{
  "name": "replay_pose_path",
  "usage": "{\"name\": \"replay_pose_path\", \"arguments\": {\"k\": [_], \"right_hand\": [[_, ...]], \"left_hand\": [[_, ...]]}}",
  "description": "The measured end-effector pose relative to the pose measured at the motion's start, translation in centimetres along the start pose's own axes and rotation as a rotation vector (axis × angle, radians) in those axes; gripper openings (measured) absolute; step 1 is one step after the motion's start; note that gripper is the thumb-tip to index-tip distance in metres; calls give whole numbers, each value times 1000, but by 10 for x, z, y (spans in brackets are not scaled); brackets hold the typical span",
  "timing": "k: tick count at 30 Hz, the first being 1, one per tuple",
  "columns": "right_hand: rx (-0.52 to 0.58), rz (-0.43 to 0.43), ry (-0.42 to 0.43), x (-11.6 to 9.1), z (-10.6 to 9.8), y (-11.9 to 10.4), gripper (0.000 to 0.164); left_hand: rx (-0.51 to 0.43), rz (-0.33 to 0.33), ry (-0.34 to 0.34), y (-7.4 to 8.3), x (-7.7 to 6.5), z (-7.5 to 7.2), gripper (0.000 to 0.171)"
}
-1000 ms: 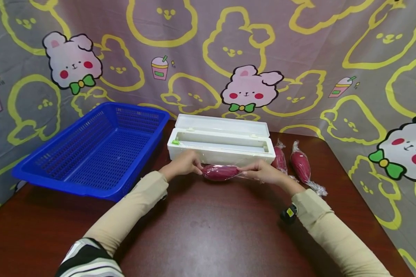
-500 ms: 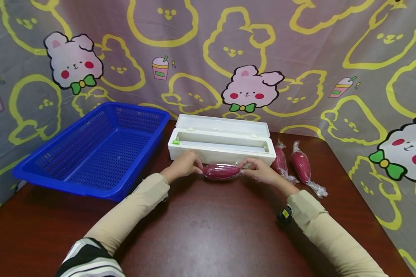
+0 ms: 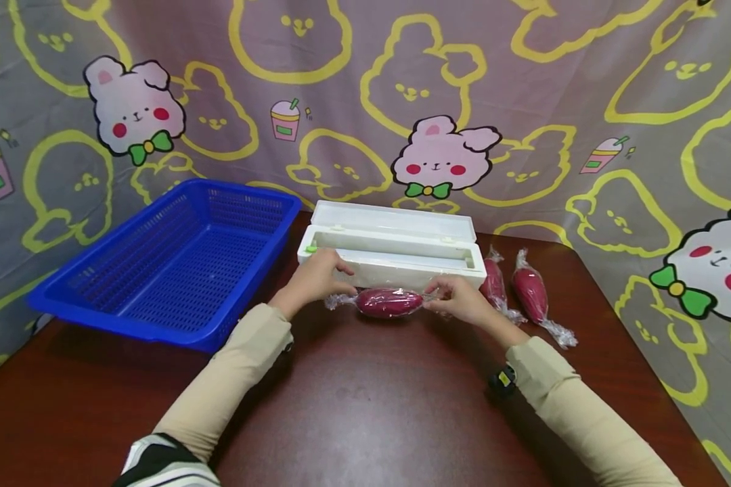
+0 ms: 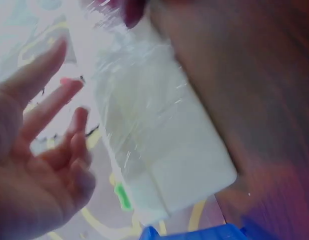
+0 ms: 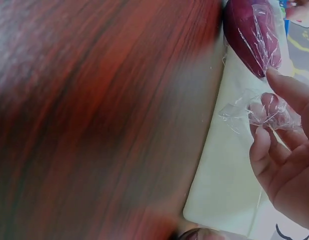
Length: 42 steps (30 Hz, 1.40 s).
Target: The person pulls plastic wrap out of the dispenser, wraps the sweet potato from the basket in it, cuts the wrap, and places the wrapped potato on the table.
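Note:
A purple-red, tapered vegetable, apparently a sweet potato, lies in clear plastic wrap in front of a white cling film dispenser. The wrap's loose left end sticks out crumpled beneath my left hand. In the left wrist view, that hand's fingers are spread apart and grip nothing, beside the dispenser. My right hand pinches the wrap's right end; the right wrist view shows this gathered plastic wrap between thumb and fingers, just off the sweet potato's tip.
A blue plastic basket stands at the left. Two wrapped sweet potatoes lie at the right, the nearer-edge wrapped sweet potato and another wrapped sweet potato beside the dispenser. The dispenser's lid is raised; a patterned curtain hangs behind.
My left hand has let go of the wrap's left end and lifted slightly up and left, baring the crumpled film. The right hand has shifted its pinch on the right end.

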State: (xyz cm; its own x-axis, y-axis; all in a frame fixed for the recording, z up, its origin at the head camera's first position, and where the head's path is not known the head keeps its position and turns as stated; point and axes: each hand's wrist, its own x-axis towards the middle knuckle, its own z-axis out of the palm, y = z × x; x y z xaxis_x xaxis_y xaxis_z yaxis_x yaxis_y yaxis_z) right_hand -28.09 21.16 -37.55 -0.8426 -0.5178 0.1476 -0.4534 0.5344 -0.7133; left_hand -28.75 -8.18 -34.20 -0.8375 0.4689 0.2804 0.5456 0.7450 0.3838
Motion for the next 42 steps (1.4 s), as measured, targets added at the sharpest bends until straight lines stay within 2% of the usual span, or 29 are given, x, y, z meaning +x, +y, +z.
{"name": "replay_pose_path", "arguments": {"k": [4,5,7,9,12,17,23,27,31,35,39,42], "right_hand": [[-76,-37,12,-2,-3,0,10],[-86,-47,4,-2,-4,1,9],[-114,-78,-9,-2,-5,1,8],[-116,-95,-27,-3,-5,1,8],[-141,-116,-37,-4,-5,-2,10],[-188,-60,-64,-4,-9,-9,14],[-280,-41,12,-2,-19,-24,14],[-292,-61,61,4,-21,-33,13],[-256,-72,95,15,-17,-41,15],[-173,-85,140,31,-10,-48,18],[-49,-107,189,49,1,-51,18],[55,-120,212,63,10,-51,17]], "left_hand": [[67,-139,302,-8,1,-6,20],[87,-165,360,-11,2,-5,18],[103,-230,410,-16,4,-3,17],[101,-279,415,-20,6,0,17],[54,-337,388,-25,7,5,21],[-23,-384,394,-31,7,7,29],[-128,-411,447,-37,6,10,35],[-236,-425,500,-40,4,13,37],[-300,-438,561,-44,3,15,37],[-338,-460,607,-46,2,15,37],[-383,-482,614,-46,1,16,39],[-368,-470,611,-46,2,19,40]]}}
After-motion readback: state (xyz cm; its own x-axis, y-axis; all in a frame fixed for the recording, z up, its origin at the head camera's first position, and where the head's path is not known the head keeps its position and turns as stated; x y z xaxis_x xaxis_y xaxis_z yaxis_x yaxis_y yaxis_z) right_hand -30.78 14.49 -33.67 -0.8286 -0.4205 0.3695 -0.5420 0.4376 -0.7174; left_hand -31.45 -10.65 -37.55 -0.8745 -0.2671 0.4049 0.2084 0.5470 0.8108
